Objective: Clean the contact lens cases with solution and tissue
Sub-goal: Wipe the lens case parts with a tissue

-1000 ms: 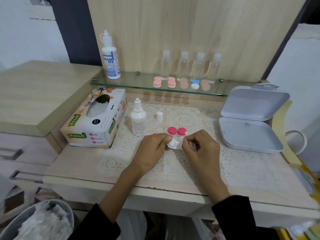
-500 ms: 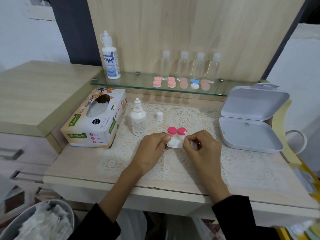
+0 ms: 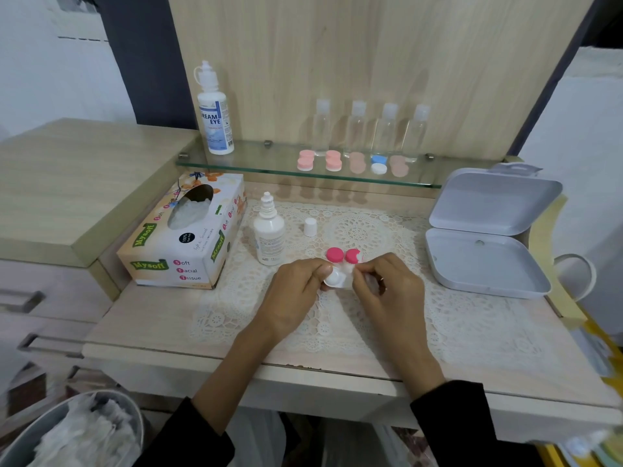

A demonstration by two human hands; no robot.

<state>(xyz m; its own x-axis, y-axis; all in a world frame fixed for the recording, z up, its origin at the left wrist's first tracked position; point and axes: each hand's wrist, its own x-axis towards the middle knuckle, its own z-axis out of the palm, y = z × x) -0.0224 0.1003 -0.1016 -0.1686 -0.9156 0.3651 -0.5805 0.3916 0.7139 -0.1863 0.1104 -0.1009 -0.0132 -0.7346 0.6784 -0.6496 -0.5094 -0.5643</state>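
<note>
My left hand pinches a white contact lens case over the lace mat. My right hand pinches a small piece of tissue against the case's right well. Two pink caps lie on the mat just behind the case. A small uncapped solution bottle stands to the left, its white cap beside it. The tissue box sits further left.
A glass shelf holds a large solution bottle, several clear bottles and several lens cases. An open grey box lies on the right. A bin of used tissue stands low on the left.
Both hands stay nearly in place over the case; the right fingers with the tissue have shifted slightly on it.
</note>
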